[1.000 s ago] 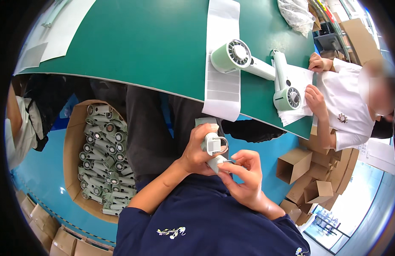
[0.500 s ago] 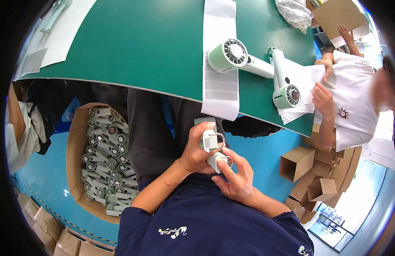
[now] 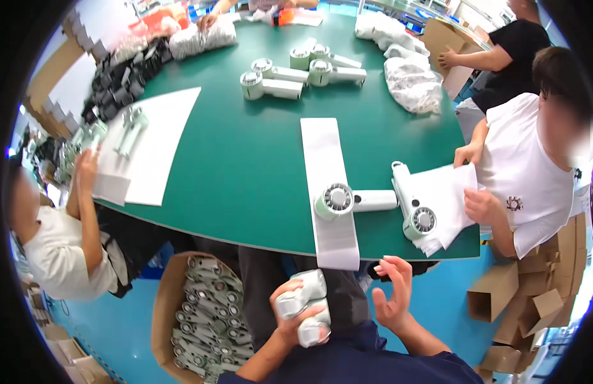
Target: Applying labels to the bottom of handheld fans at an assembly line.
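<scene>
Gripped in my left hand is a pair of pale handheld fans, seen mostly end-on and blurred. My right hand is apart from them, raised near the table edge with its fingers spread and nothing in it. Ahead of my hands, a green-and-white handheld fan lies across a long white strip of labels that hangs over the edge. Its handle points right, towards another fan lying on white sheets.
Below the green table, a cardboard box full of fans stands at left. Several fans lie further back. Co-workers sit left and right; the right one holds the sheets. Plastic bags and open cartons are at right.
My right hand has let go of the fans and moved right, opening. The left hand keeps both, now turned differently. The view has tilted up, showing more of the table.
</scene>
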The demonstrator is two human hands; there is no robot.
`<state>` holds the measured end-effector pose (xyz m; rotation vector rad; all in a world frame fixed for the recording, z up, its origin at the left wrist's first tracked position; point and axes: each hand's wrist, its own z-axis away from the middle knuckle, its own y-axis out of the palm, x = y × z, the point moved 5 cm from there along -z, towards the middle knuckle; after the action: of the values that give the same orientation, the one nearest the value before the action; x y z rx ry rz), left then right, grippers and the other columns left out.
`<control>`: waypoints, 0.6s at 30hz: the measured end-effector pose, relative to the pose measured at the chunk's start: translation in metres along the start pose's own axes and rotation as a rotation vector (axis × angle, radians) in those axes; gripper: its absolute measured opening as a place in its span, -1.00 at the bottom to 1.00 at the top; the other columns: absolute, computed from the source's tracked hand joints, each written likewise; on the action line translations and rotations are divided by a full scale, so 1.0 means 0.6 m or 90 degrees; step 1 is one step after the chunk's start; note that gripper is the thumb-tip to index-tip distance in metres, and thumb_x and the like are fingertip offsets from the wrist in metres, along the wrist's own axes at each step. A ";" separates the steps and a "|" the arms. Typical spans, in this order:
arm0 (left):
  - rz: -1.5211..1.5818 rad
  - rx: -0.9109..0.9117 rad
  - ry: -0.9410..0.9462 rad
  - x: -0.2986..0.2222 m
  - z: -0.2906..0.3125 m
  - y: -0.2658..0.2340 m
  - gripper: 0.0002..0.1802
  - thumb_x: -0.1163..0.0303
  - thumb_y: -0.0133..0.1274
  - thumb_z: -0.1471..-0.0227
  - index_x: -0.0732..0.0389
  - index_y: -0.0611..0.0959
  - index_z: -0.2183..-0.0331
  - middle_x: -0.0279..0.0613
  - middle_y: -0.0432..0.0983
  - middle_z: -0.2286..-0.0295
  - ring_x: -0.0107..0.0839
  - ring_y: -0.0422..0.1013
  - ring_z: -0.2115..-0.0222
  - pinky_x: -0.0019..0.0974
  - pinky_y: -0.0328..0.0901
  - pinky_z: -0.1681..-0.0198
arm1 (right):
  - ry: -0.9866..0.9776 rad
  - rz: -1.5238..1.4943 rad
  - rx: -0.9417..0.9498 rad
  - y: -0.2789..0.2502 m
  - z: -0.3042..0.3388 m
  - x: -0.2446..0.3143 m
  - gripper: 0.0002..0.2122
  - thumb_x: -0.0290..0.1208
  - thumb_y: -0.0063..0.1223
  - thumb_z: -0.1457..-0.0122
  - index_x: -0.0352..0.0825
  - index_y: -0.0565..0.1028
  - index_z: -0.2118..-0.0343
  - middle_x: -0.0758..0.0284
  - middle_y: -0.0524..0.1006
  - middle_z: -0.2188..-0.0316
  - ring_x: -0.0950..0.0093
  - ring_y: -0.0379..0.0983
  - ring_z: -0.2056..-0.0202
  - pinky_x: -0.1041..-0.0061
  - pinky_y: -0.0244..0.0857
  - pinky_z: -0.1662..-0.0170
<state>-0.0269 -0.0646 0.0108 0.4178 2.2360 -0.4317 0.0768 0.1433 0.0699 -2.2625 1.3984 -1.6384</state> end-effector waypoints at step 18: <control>-0.771 0.345 -0.071 0.457 -0.934 -0.096 -0.39 0.03 0.33 0.35 0.16 0.75 0.20 0.09 0.29 -0.05 0.07 0.28 -0.09 0.08 0.25 -0.17 | -0.021 0.244 -0.104 0.066 -0.097 -0.032 -0.90 -0.54 0.15 -0.12 -0.29 0.58 0.29 0.24 0.60 0.25 0.21 0.53 0.18 0.20 0.41 0.10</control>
<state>-0.5888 0.1705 0.1575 -0.7580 2.0001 -1.6309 0.0057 0.1586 0.0628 -1.9186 1.8741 -1.4057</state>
